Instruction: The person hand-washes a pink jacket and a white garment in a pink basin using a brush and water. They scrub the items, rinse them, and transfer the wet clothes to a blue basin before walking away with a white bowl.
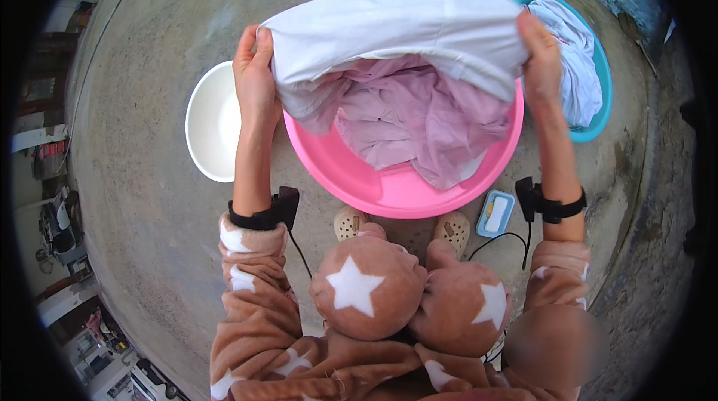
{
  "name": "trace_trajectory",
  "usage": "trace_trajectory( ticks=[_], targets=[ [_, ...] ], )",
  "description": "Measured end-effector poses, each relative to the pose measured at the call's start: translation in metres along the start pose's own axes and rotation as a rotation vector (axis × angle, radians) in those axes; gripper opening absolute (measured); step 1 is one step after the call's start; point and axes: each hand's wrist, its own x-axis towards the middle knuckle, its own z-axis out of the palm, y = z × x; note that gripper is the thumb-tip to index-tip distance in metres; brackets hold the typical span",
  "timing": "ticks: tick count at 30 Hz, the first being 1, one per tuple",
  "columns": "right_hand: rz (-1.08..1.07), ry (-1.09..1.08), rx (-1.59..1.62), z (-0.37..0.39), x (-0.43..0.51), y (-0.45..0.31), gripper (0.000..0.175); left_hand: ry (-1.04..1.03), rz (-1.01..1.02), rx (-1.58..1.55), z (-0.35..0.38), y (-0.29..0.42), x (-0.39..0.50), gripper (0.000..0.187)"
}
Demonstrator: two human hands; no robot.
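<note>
A white cloth garment [392, 14] is stretched between my two hands above a pink plastic basin [404, 193]. My left hand [255, 67] pinches its left end, thumb on top. At the opposite end my right hand [541, 56] grips the fabric, slightly blurred. Pinkish-looking cloth [415, 115] hangs below the white part and lies in the basin; whether it is all one piece I cannot tell. The basin's far rim is hidden behind the cloth.
A white basin [213, 120] stands left, partly behind my left forearm. To the right, a teal basin [603, 81] holds white laundry [572, 64]. A blue soap dish [495, 213] with a white bar sits near my right clog [453, 230]. Concrete floor [151, 137] surrounds them.
</note>
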Motion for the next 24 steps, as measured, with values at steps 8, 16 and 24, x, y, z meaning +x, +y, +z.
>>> trace_trajectory(
  ticks=[8,16,24],
  targets=[
    [-0.113,-0.650,-0.692,0.016,0.058,-0.049,0.031,0.161,-0.174,-0.062,-0.012,-0.022,-0.050,0.020],
    [0.001,-0.490,-1.119,-0.028,0.020,0.090,0.042,0.345,-0.229,0.161,-0.042,-0.125,-0.114,0.027],
    [0.317,-0.185,-0.973,-0.047,-0.007,0.188,0.051,0.402,-0.168,0.109,-0.041,-0.132,-0.137,0.025]
  ],
)
